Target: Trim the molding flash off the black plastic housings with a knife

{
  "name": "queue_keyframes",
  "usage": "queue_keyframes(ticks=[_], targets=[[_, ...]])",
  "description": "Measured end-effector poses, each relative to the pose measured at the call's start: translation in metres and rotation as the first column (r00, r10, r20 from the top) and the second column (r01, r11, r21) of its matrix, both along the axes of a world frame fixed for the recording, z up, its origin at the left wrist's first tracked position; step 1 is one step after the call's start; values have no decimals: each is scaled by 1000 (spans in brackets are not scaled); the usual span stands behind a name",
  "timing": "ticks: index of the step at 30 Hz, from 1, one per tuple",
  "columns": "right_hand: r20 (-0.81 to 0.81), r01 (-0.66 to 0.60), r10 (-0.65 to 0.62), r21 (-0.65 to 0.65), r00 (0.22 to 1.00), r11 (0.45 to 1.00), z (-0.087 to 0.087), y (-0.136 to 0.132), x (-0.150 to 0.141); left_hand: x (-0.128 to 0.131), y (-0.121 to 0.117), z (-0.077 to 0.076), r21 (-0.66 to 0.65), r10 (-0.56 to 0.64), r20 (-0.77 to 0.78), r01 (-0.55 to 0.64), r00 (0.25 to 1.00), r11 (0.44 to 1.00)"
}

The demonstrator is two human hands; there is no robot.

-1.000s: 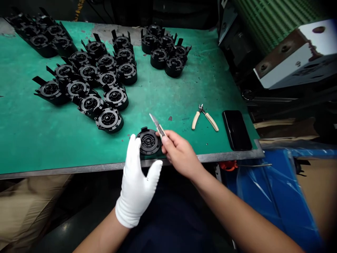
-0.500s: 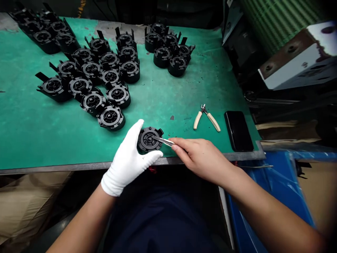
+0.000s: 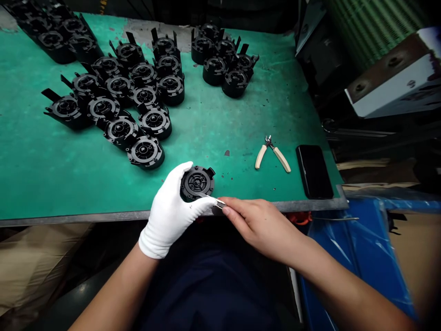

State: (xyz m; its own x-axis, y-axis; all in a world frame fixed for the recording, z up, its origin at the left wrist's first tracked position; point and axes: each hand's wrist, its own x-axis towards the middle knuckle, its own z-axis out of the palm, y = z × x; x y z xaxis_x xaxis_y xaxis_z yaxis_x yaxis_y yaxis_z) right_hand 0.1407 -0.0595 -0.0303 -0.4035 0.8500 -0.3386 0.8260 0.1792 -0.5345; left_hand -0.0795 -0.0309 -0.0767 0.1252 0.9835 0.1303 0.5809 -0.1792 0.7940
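Note:
My left hand [image 3: 168, 211], in a white glove, is curled round a round black plastic part [image 3: 197, 182] with a ribbed centre and a small tab on its rim. My bare right hand [image 3: 257, 220] pinches a slim metal tool with a blade-like tip [image 3: 220, 203] between thumb and fingers. The tool's tip lies over the near rim of the part, close to my gloved thumb. Its exact kind cannot be made out. Just up and left of the gloved hand stands another black plastic housing [image 3: 146, 151].
Several more black housings [image 3: 119, 87] crowd the left of the green mat [image 3: 206, 133], with another cluster [image 3: 220, 59] at the back. Cream-handled side cutters [image 3: 272, 154] and a black phone [image 3: 314, 171] lie on the right. A metal bracket [image 3: 392, 73] juts in at the upper right.
The tool's tip has moved from the centre of the part to its near rim. My right hand has come slightly down, and my left thumb now lies beside the blade.

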Motion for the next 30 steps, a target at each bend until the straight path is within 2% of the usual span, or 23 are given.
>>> queue_keyframes(ticks=[6, 13, 17, 21, 26, 30], targets=[[-168, 175, -156, 100, 973, 980, -2, 6, 13, 7, -11, -5, 75, 73, 27, -75, 997, 994], [-213, 179, -172, 16, 962, 984, -6, 9, 9, 9, -13, -8, 113, 72, 11, -73, 997, 991], [-167, 146, -148, -22, 975, 989, -6, 3, 6, 9, -12, -8, 107, 75, 11, -76, 997, 991], [-125, 112, -108, 22, 986, 994, -11, -6, 2, 10, -12, -7, 70, 90, 10, -90, 996, 993], [-114, 41, -36, 49, 993, 998, -13, -10, 0, 9, -13, -8, 84, 97, -17, -95, 995, 992], [-205, 113, -106, 20, 973, 993, -6, 0, 8, 9, -13, -7, 82, 79, -7, -78, 997, 994]])
